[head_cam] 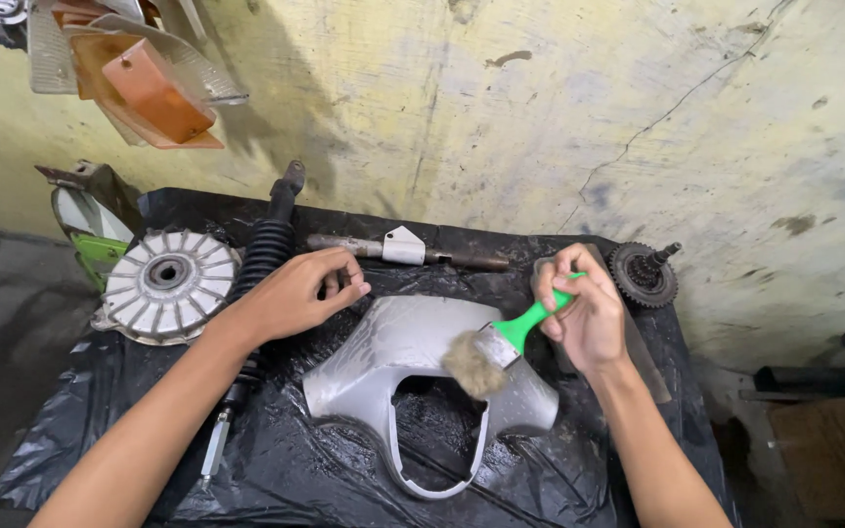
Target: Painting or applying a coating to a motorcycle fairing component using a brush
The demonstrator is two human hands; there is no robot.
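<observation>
A silver-grey motorcycle fairing panel (398, 342) lies on a black plastic sheet (295, 469) that covers a low table. My right hand (584, 313) grips the green handle of a paintbrush (501, 342), whose worn tan bristles rest on the panel's right side. My left hand (300, 293) hovers at the panel's upper left edge with fingers loosely curled, holding nothing, close to a black ribbed shock absorber (264, 259).
A finned silver wheel hub (166, 284) sits at the left. A rusty shaft with a white bracket (408, 249) lies along the back, and a dark sprocket gear (643, 274) at the right. Orange and clear lamp covers (139, 78) hang upper left against a stained yellow wall (540, 98).
</observation>
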